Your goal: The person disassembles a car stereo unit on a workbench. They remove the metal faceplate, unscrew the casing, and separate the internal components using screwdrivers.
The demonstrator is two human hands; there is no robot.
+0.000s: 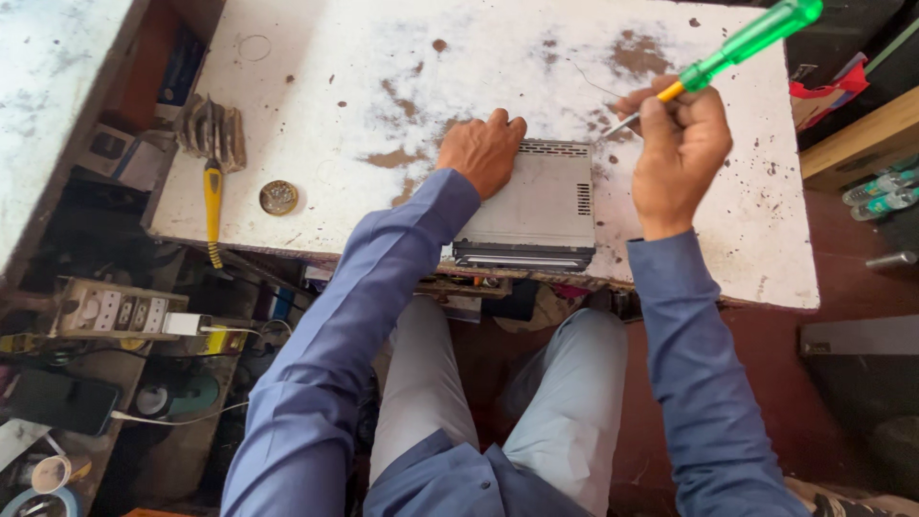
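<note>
Seen from above: a white table (383,57), much stained with brown, and on its near edge a grey metal box (536,206), flat, with vent slots along the far side and the right side, dark front panel facing the knees.

Left hand (485,150) lying on the far left corner of the box, fingers close together and a little bent, palm down. Pressing, not gripping, as it seems.

Right hand (678,153) closed in a fist around a screwdriver (742,46) with green handle; handle pointing up and to the right, thin shaft going down and to the left. Tip ending just beside the far right corner of the box, above the table; touching the box or not, cannot tell.

Judged from this: holding the box steady while bringing the tip to that corner. Hard to say whether a screw is there, too small to see. Calls for a still box under the left palm, and for the tip to sit straight before any turning, otherwise easy to slip onto the table.

Further left on the table: a yellow tool (212,206), a stack of metal parts (212,129), a round brass piece (279,197). Below, a socket strip (110,310) with a white plug in it.
</note>
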